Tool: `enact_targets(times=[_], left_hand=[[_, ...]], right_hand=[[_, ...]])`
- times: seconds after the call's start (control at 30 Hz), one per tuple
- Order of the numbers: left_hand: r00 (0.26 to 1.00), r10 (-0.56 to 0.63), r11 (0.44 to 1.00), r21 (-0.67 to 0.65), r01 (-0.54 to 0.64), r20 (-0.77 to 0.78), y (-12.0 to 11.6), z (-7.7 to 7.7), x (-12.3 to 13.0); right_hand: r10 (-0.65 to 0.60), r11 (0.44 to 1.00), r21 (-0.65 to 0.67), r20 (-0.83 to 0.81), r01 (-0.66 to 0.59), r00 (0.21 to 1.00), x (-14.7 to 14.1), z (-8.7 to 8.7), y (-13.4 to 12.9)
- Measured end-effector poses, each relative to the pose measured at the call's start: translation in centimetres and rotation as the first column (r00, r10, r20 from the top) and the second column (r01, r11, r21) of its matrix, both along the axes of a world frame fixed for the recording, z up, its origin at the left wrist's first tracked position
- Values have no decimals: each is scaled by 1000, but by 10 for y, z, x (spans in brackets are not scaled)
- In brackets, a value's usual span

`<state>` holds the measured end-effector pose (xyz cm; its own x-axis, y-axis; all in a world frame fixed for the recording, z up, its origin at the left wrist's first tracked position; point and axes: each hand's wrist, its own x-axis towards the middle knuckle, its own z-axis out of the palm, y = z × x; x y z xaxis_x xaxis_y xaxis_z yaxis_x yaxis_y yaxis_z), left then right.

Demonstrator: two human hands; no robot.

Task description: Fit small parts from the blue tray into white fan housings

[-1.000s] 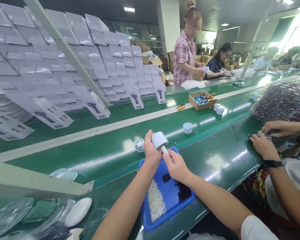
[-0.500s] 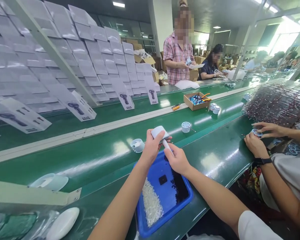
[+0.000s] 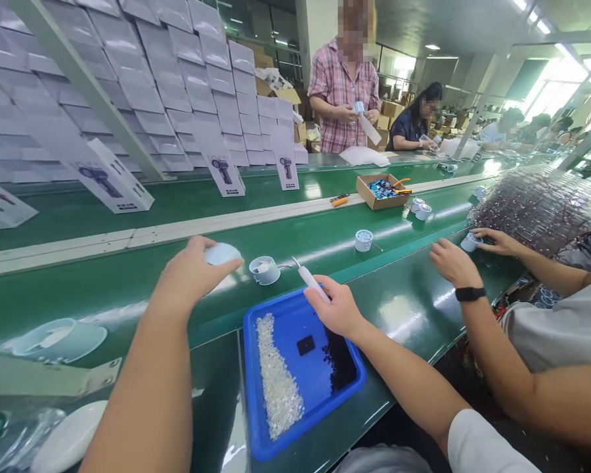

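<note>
My left hand [image 3: 193,272] is wrapped over a pale round housing [image 3: 222,253], held above the green belt [image 3: 305,230]. In my right hand [image 3: 337,305] is a white pen-like tool [image 3: 314,284] with a thin metal tip that points up and left. The two hands are apart. Between them, a pale cup-shaped part [image 3: 264,270] with a short wire rests on the belt. Below my right hand lies a blue tray [image 3: 308,394] with clear small pieces [image 3: 278,381] on its left, black small pieces [image 3: 342,361] on its right and a dark square in the middle.
Another round part [image 3: 364,240] sits on the belt. Farther back are a cardboard box [image 3: 381,192] and an orange-handled tool [image 3: 339,200]. At the right, a person's hands [image 3: 456,263] work beside a wire bundle [image 3: 536,207]. White boxes [image 3: 177,98] are stacked at back left.
My left hand has moved left with the round housing, away from the tool. My right hand stays near the tray, still holding the tool. The neighbouring person's hands have separated.
</note>
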<state>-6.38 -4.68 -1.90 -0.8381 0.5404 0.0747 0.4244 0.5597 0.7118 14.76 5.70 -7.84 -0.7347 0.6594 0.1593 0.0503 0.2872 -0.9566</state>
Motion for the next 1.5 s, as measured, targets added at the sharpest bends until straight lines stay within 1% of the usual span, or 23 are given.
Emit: enact_targets(times=[0.03,0.07,0.1,0.13,0.2,0.23,0.3,0.37,0.47,0.53,0.63,0.67,0.73,0.8,0.83,0.9,0.97,1.07,1.13,1.2,1.3,1.4,1.5], left_hand=[[1000,0,982,-188,-1,-7,-1,-1,-2],[1000,-14,931,-365,7,-14,0,-3,-1],[999,-40,862,-506,23,-23,3,-5,0],[993,-119,812,-577,88,-16,6,-7,2],[967,-254,761,-620,188,-18,15,-14,7],[958,-284,761,-615,206,-31,20,-19,10],[951,-305,790,-569,230,-39,28,-27,16],[926,-373,796,-530,291,-53,35,-35,22],[890,-443,764,-565,312,-107,44,-46,27],[893,-421,827,-473,304,-162,49,-52,29],[932,-307,942,-199,270,-191,57,-59,25],[947,-270,962,-100,255,-174,59,-61,23],[966,-221,967,101,236,-135,62,-63,15],[978,-182,932,300,204,-98,63,-61,6],[984,-162,899,400,178,-74,62,-58,3],[991,-132,802,589,101,10,57,-48,-3],[979,-152,671,742,4,132,50,-33,-3],[911,-281,513,849,-123,301,35,-6,4],[871,-366,441,885,-149,329,26,10,10],[864,-388,416,898,-145,319,19,22,16],[882,-373,427,897,-114,290,11,32,22],[902,-357,432,899,-70,243,6,38,26],[908,-354,393,917,-75,226,2,43,28]], right_hand=[[2,1000,5,3,-2,1000,0,-1,0],[3,1000,8,7,-3,1000,0,-1,0],[3,1000,12,9,-3,1000,0,-1,0],[3,1000,16,9,-3,1000,0,-2,0],[9,999,31,3,-9,1000,1,-1,-1],[14,999,41,-1,-14,1000,1,-1,-1],[16,998,60,-8,-15,1000,3,1,0],[2,997,71,-3,-2,1000,4,2,3],[-28,997,73,-9,29,1000,4,2,9],[-36,998,54,-20,37,999,4,0,13],[-12,999,39,-50,14,999,3,-2,17],[-1,999,41,-66,4,998,2,-3,18],[12,999,50,-97,-7,995,1,-5,20],[17,998,60,-111,-11,994,1,-6,22],[20,998,69,-112,-12,994,1,-6,22],[26,995,97,-113,-15,993,1,-5,23],[19,992,130,-135,-2,991,2,-4,22],[26,986,169,-184,5,983,1,-5,21],[53,982,188,-216,-12,975,-1,-8,21],[90,978,204,-232,-42,969,-3,-12,21],[137,968,235,-205,-87,969,-6,-16,20],[135,960,266,-165,-87,977,-6,-16,19],[141,955,281,-161,-92,977,-6,-14,18]])
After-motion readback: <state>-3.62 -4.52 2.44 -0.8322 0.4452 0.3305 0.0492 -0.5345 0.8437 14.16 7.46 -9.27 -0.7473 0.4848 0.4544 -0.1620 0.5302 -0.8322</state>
